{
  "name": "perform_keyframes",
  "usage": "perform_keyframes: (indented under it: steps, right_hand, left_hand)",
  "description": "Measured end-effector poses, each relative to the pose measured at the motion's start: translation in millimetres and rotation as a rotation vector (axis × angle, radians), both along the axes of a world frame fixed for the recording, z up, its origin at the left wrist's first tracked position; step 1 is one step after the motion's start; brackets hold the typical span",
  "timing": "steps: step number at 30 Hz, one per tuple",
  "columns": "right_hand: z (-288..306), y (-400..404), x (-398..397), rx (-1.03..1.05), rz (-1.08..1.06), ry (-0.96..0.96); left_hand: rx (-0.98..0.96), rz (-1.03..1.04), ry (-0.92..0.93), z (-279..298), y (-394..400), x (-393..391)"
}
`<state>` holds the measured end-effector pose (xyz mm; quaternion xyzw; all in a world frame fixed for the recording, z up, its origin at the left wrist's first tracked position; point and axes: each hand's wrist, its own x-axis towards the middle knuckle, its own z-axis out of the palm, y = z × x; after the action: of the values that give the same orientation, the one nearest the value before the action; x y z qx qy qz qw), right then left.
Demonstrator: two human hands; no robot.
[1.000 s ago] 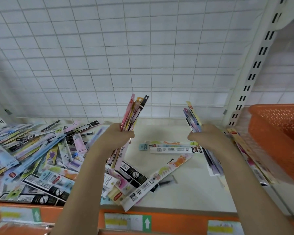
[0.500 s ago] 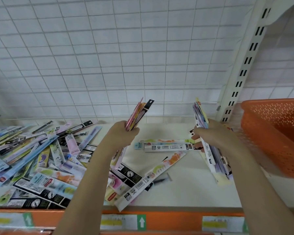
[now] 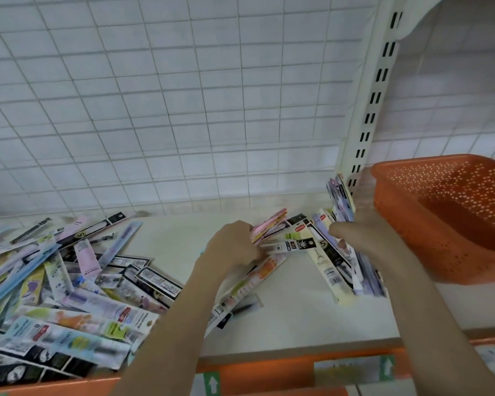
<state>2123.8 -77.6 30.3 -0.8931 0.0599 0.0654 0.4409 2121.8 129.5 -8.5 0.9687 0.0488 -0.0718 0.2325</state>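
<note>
My left hand [image 3: 232, 247] grips a small bundle of long flat packets [image 3: 269, 225], pink on top, angled to the right just above the white shelf [image 3: 297, 315]. My right hand [image 3: 363, 238] holds a second, thicker bundle of packets [image 3: 340, 252], purple and cream, standing slanted beside the orange basket [image 3: 446, 212]. The two bundles nearly meet. A big loose heap of similar packets [image 3: 63, 290] covers the shelf's left side.
A white wire grid [image 3: 183, 110] backs the shelf, and a slotted upright post [image 3: 369, 110] stands at the right. The perforated basket sits at the shelf's right end. An orange price rail [image 3: 269, 375] with labels runs along the front edge. Single packets lie under my left forearm.
Both hands have moved right and lowered toward the shelf. The left bundle has tipped from upright to nearly flat, pointing at the right bundle, which now stands close to the basket.
</note>
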Motion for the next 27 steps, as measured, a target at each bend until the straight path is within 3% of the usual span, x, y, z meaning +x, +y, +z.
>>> perform_keyframes:
  steps: [6,11,19,27]
  right_hand:
    - [-3,4,7,0.107,0.042,0.020]
    - [-2,20,15,0.031,0.139,-0.017]
    - [-9,76,20,-0.315,0.466,-0.039]
    - [-28,130,20,-0.580,0.623,-0.109]
  left_hand:
    - [0.009,0.083,-0.051,8,14,-2]
    - [-0.059,0.200,-0.085,30,52,-21]
    - [-0.315,0.510,-0.191,40,102,-65]
    - [-0.241,0.550,-0.179,42,118,-94]
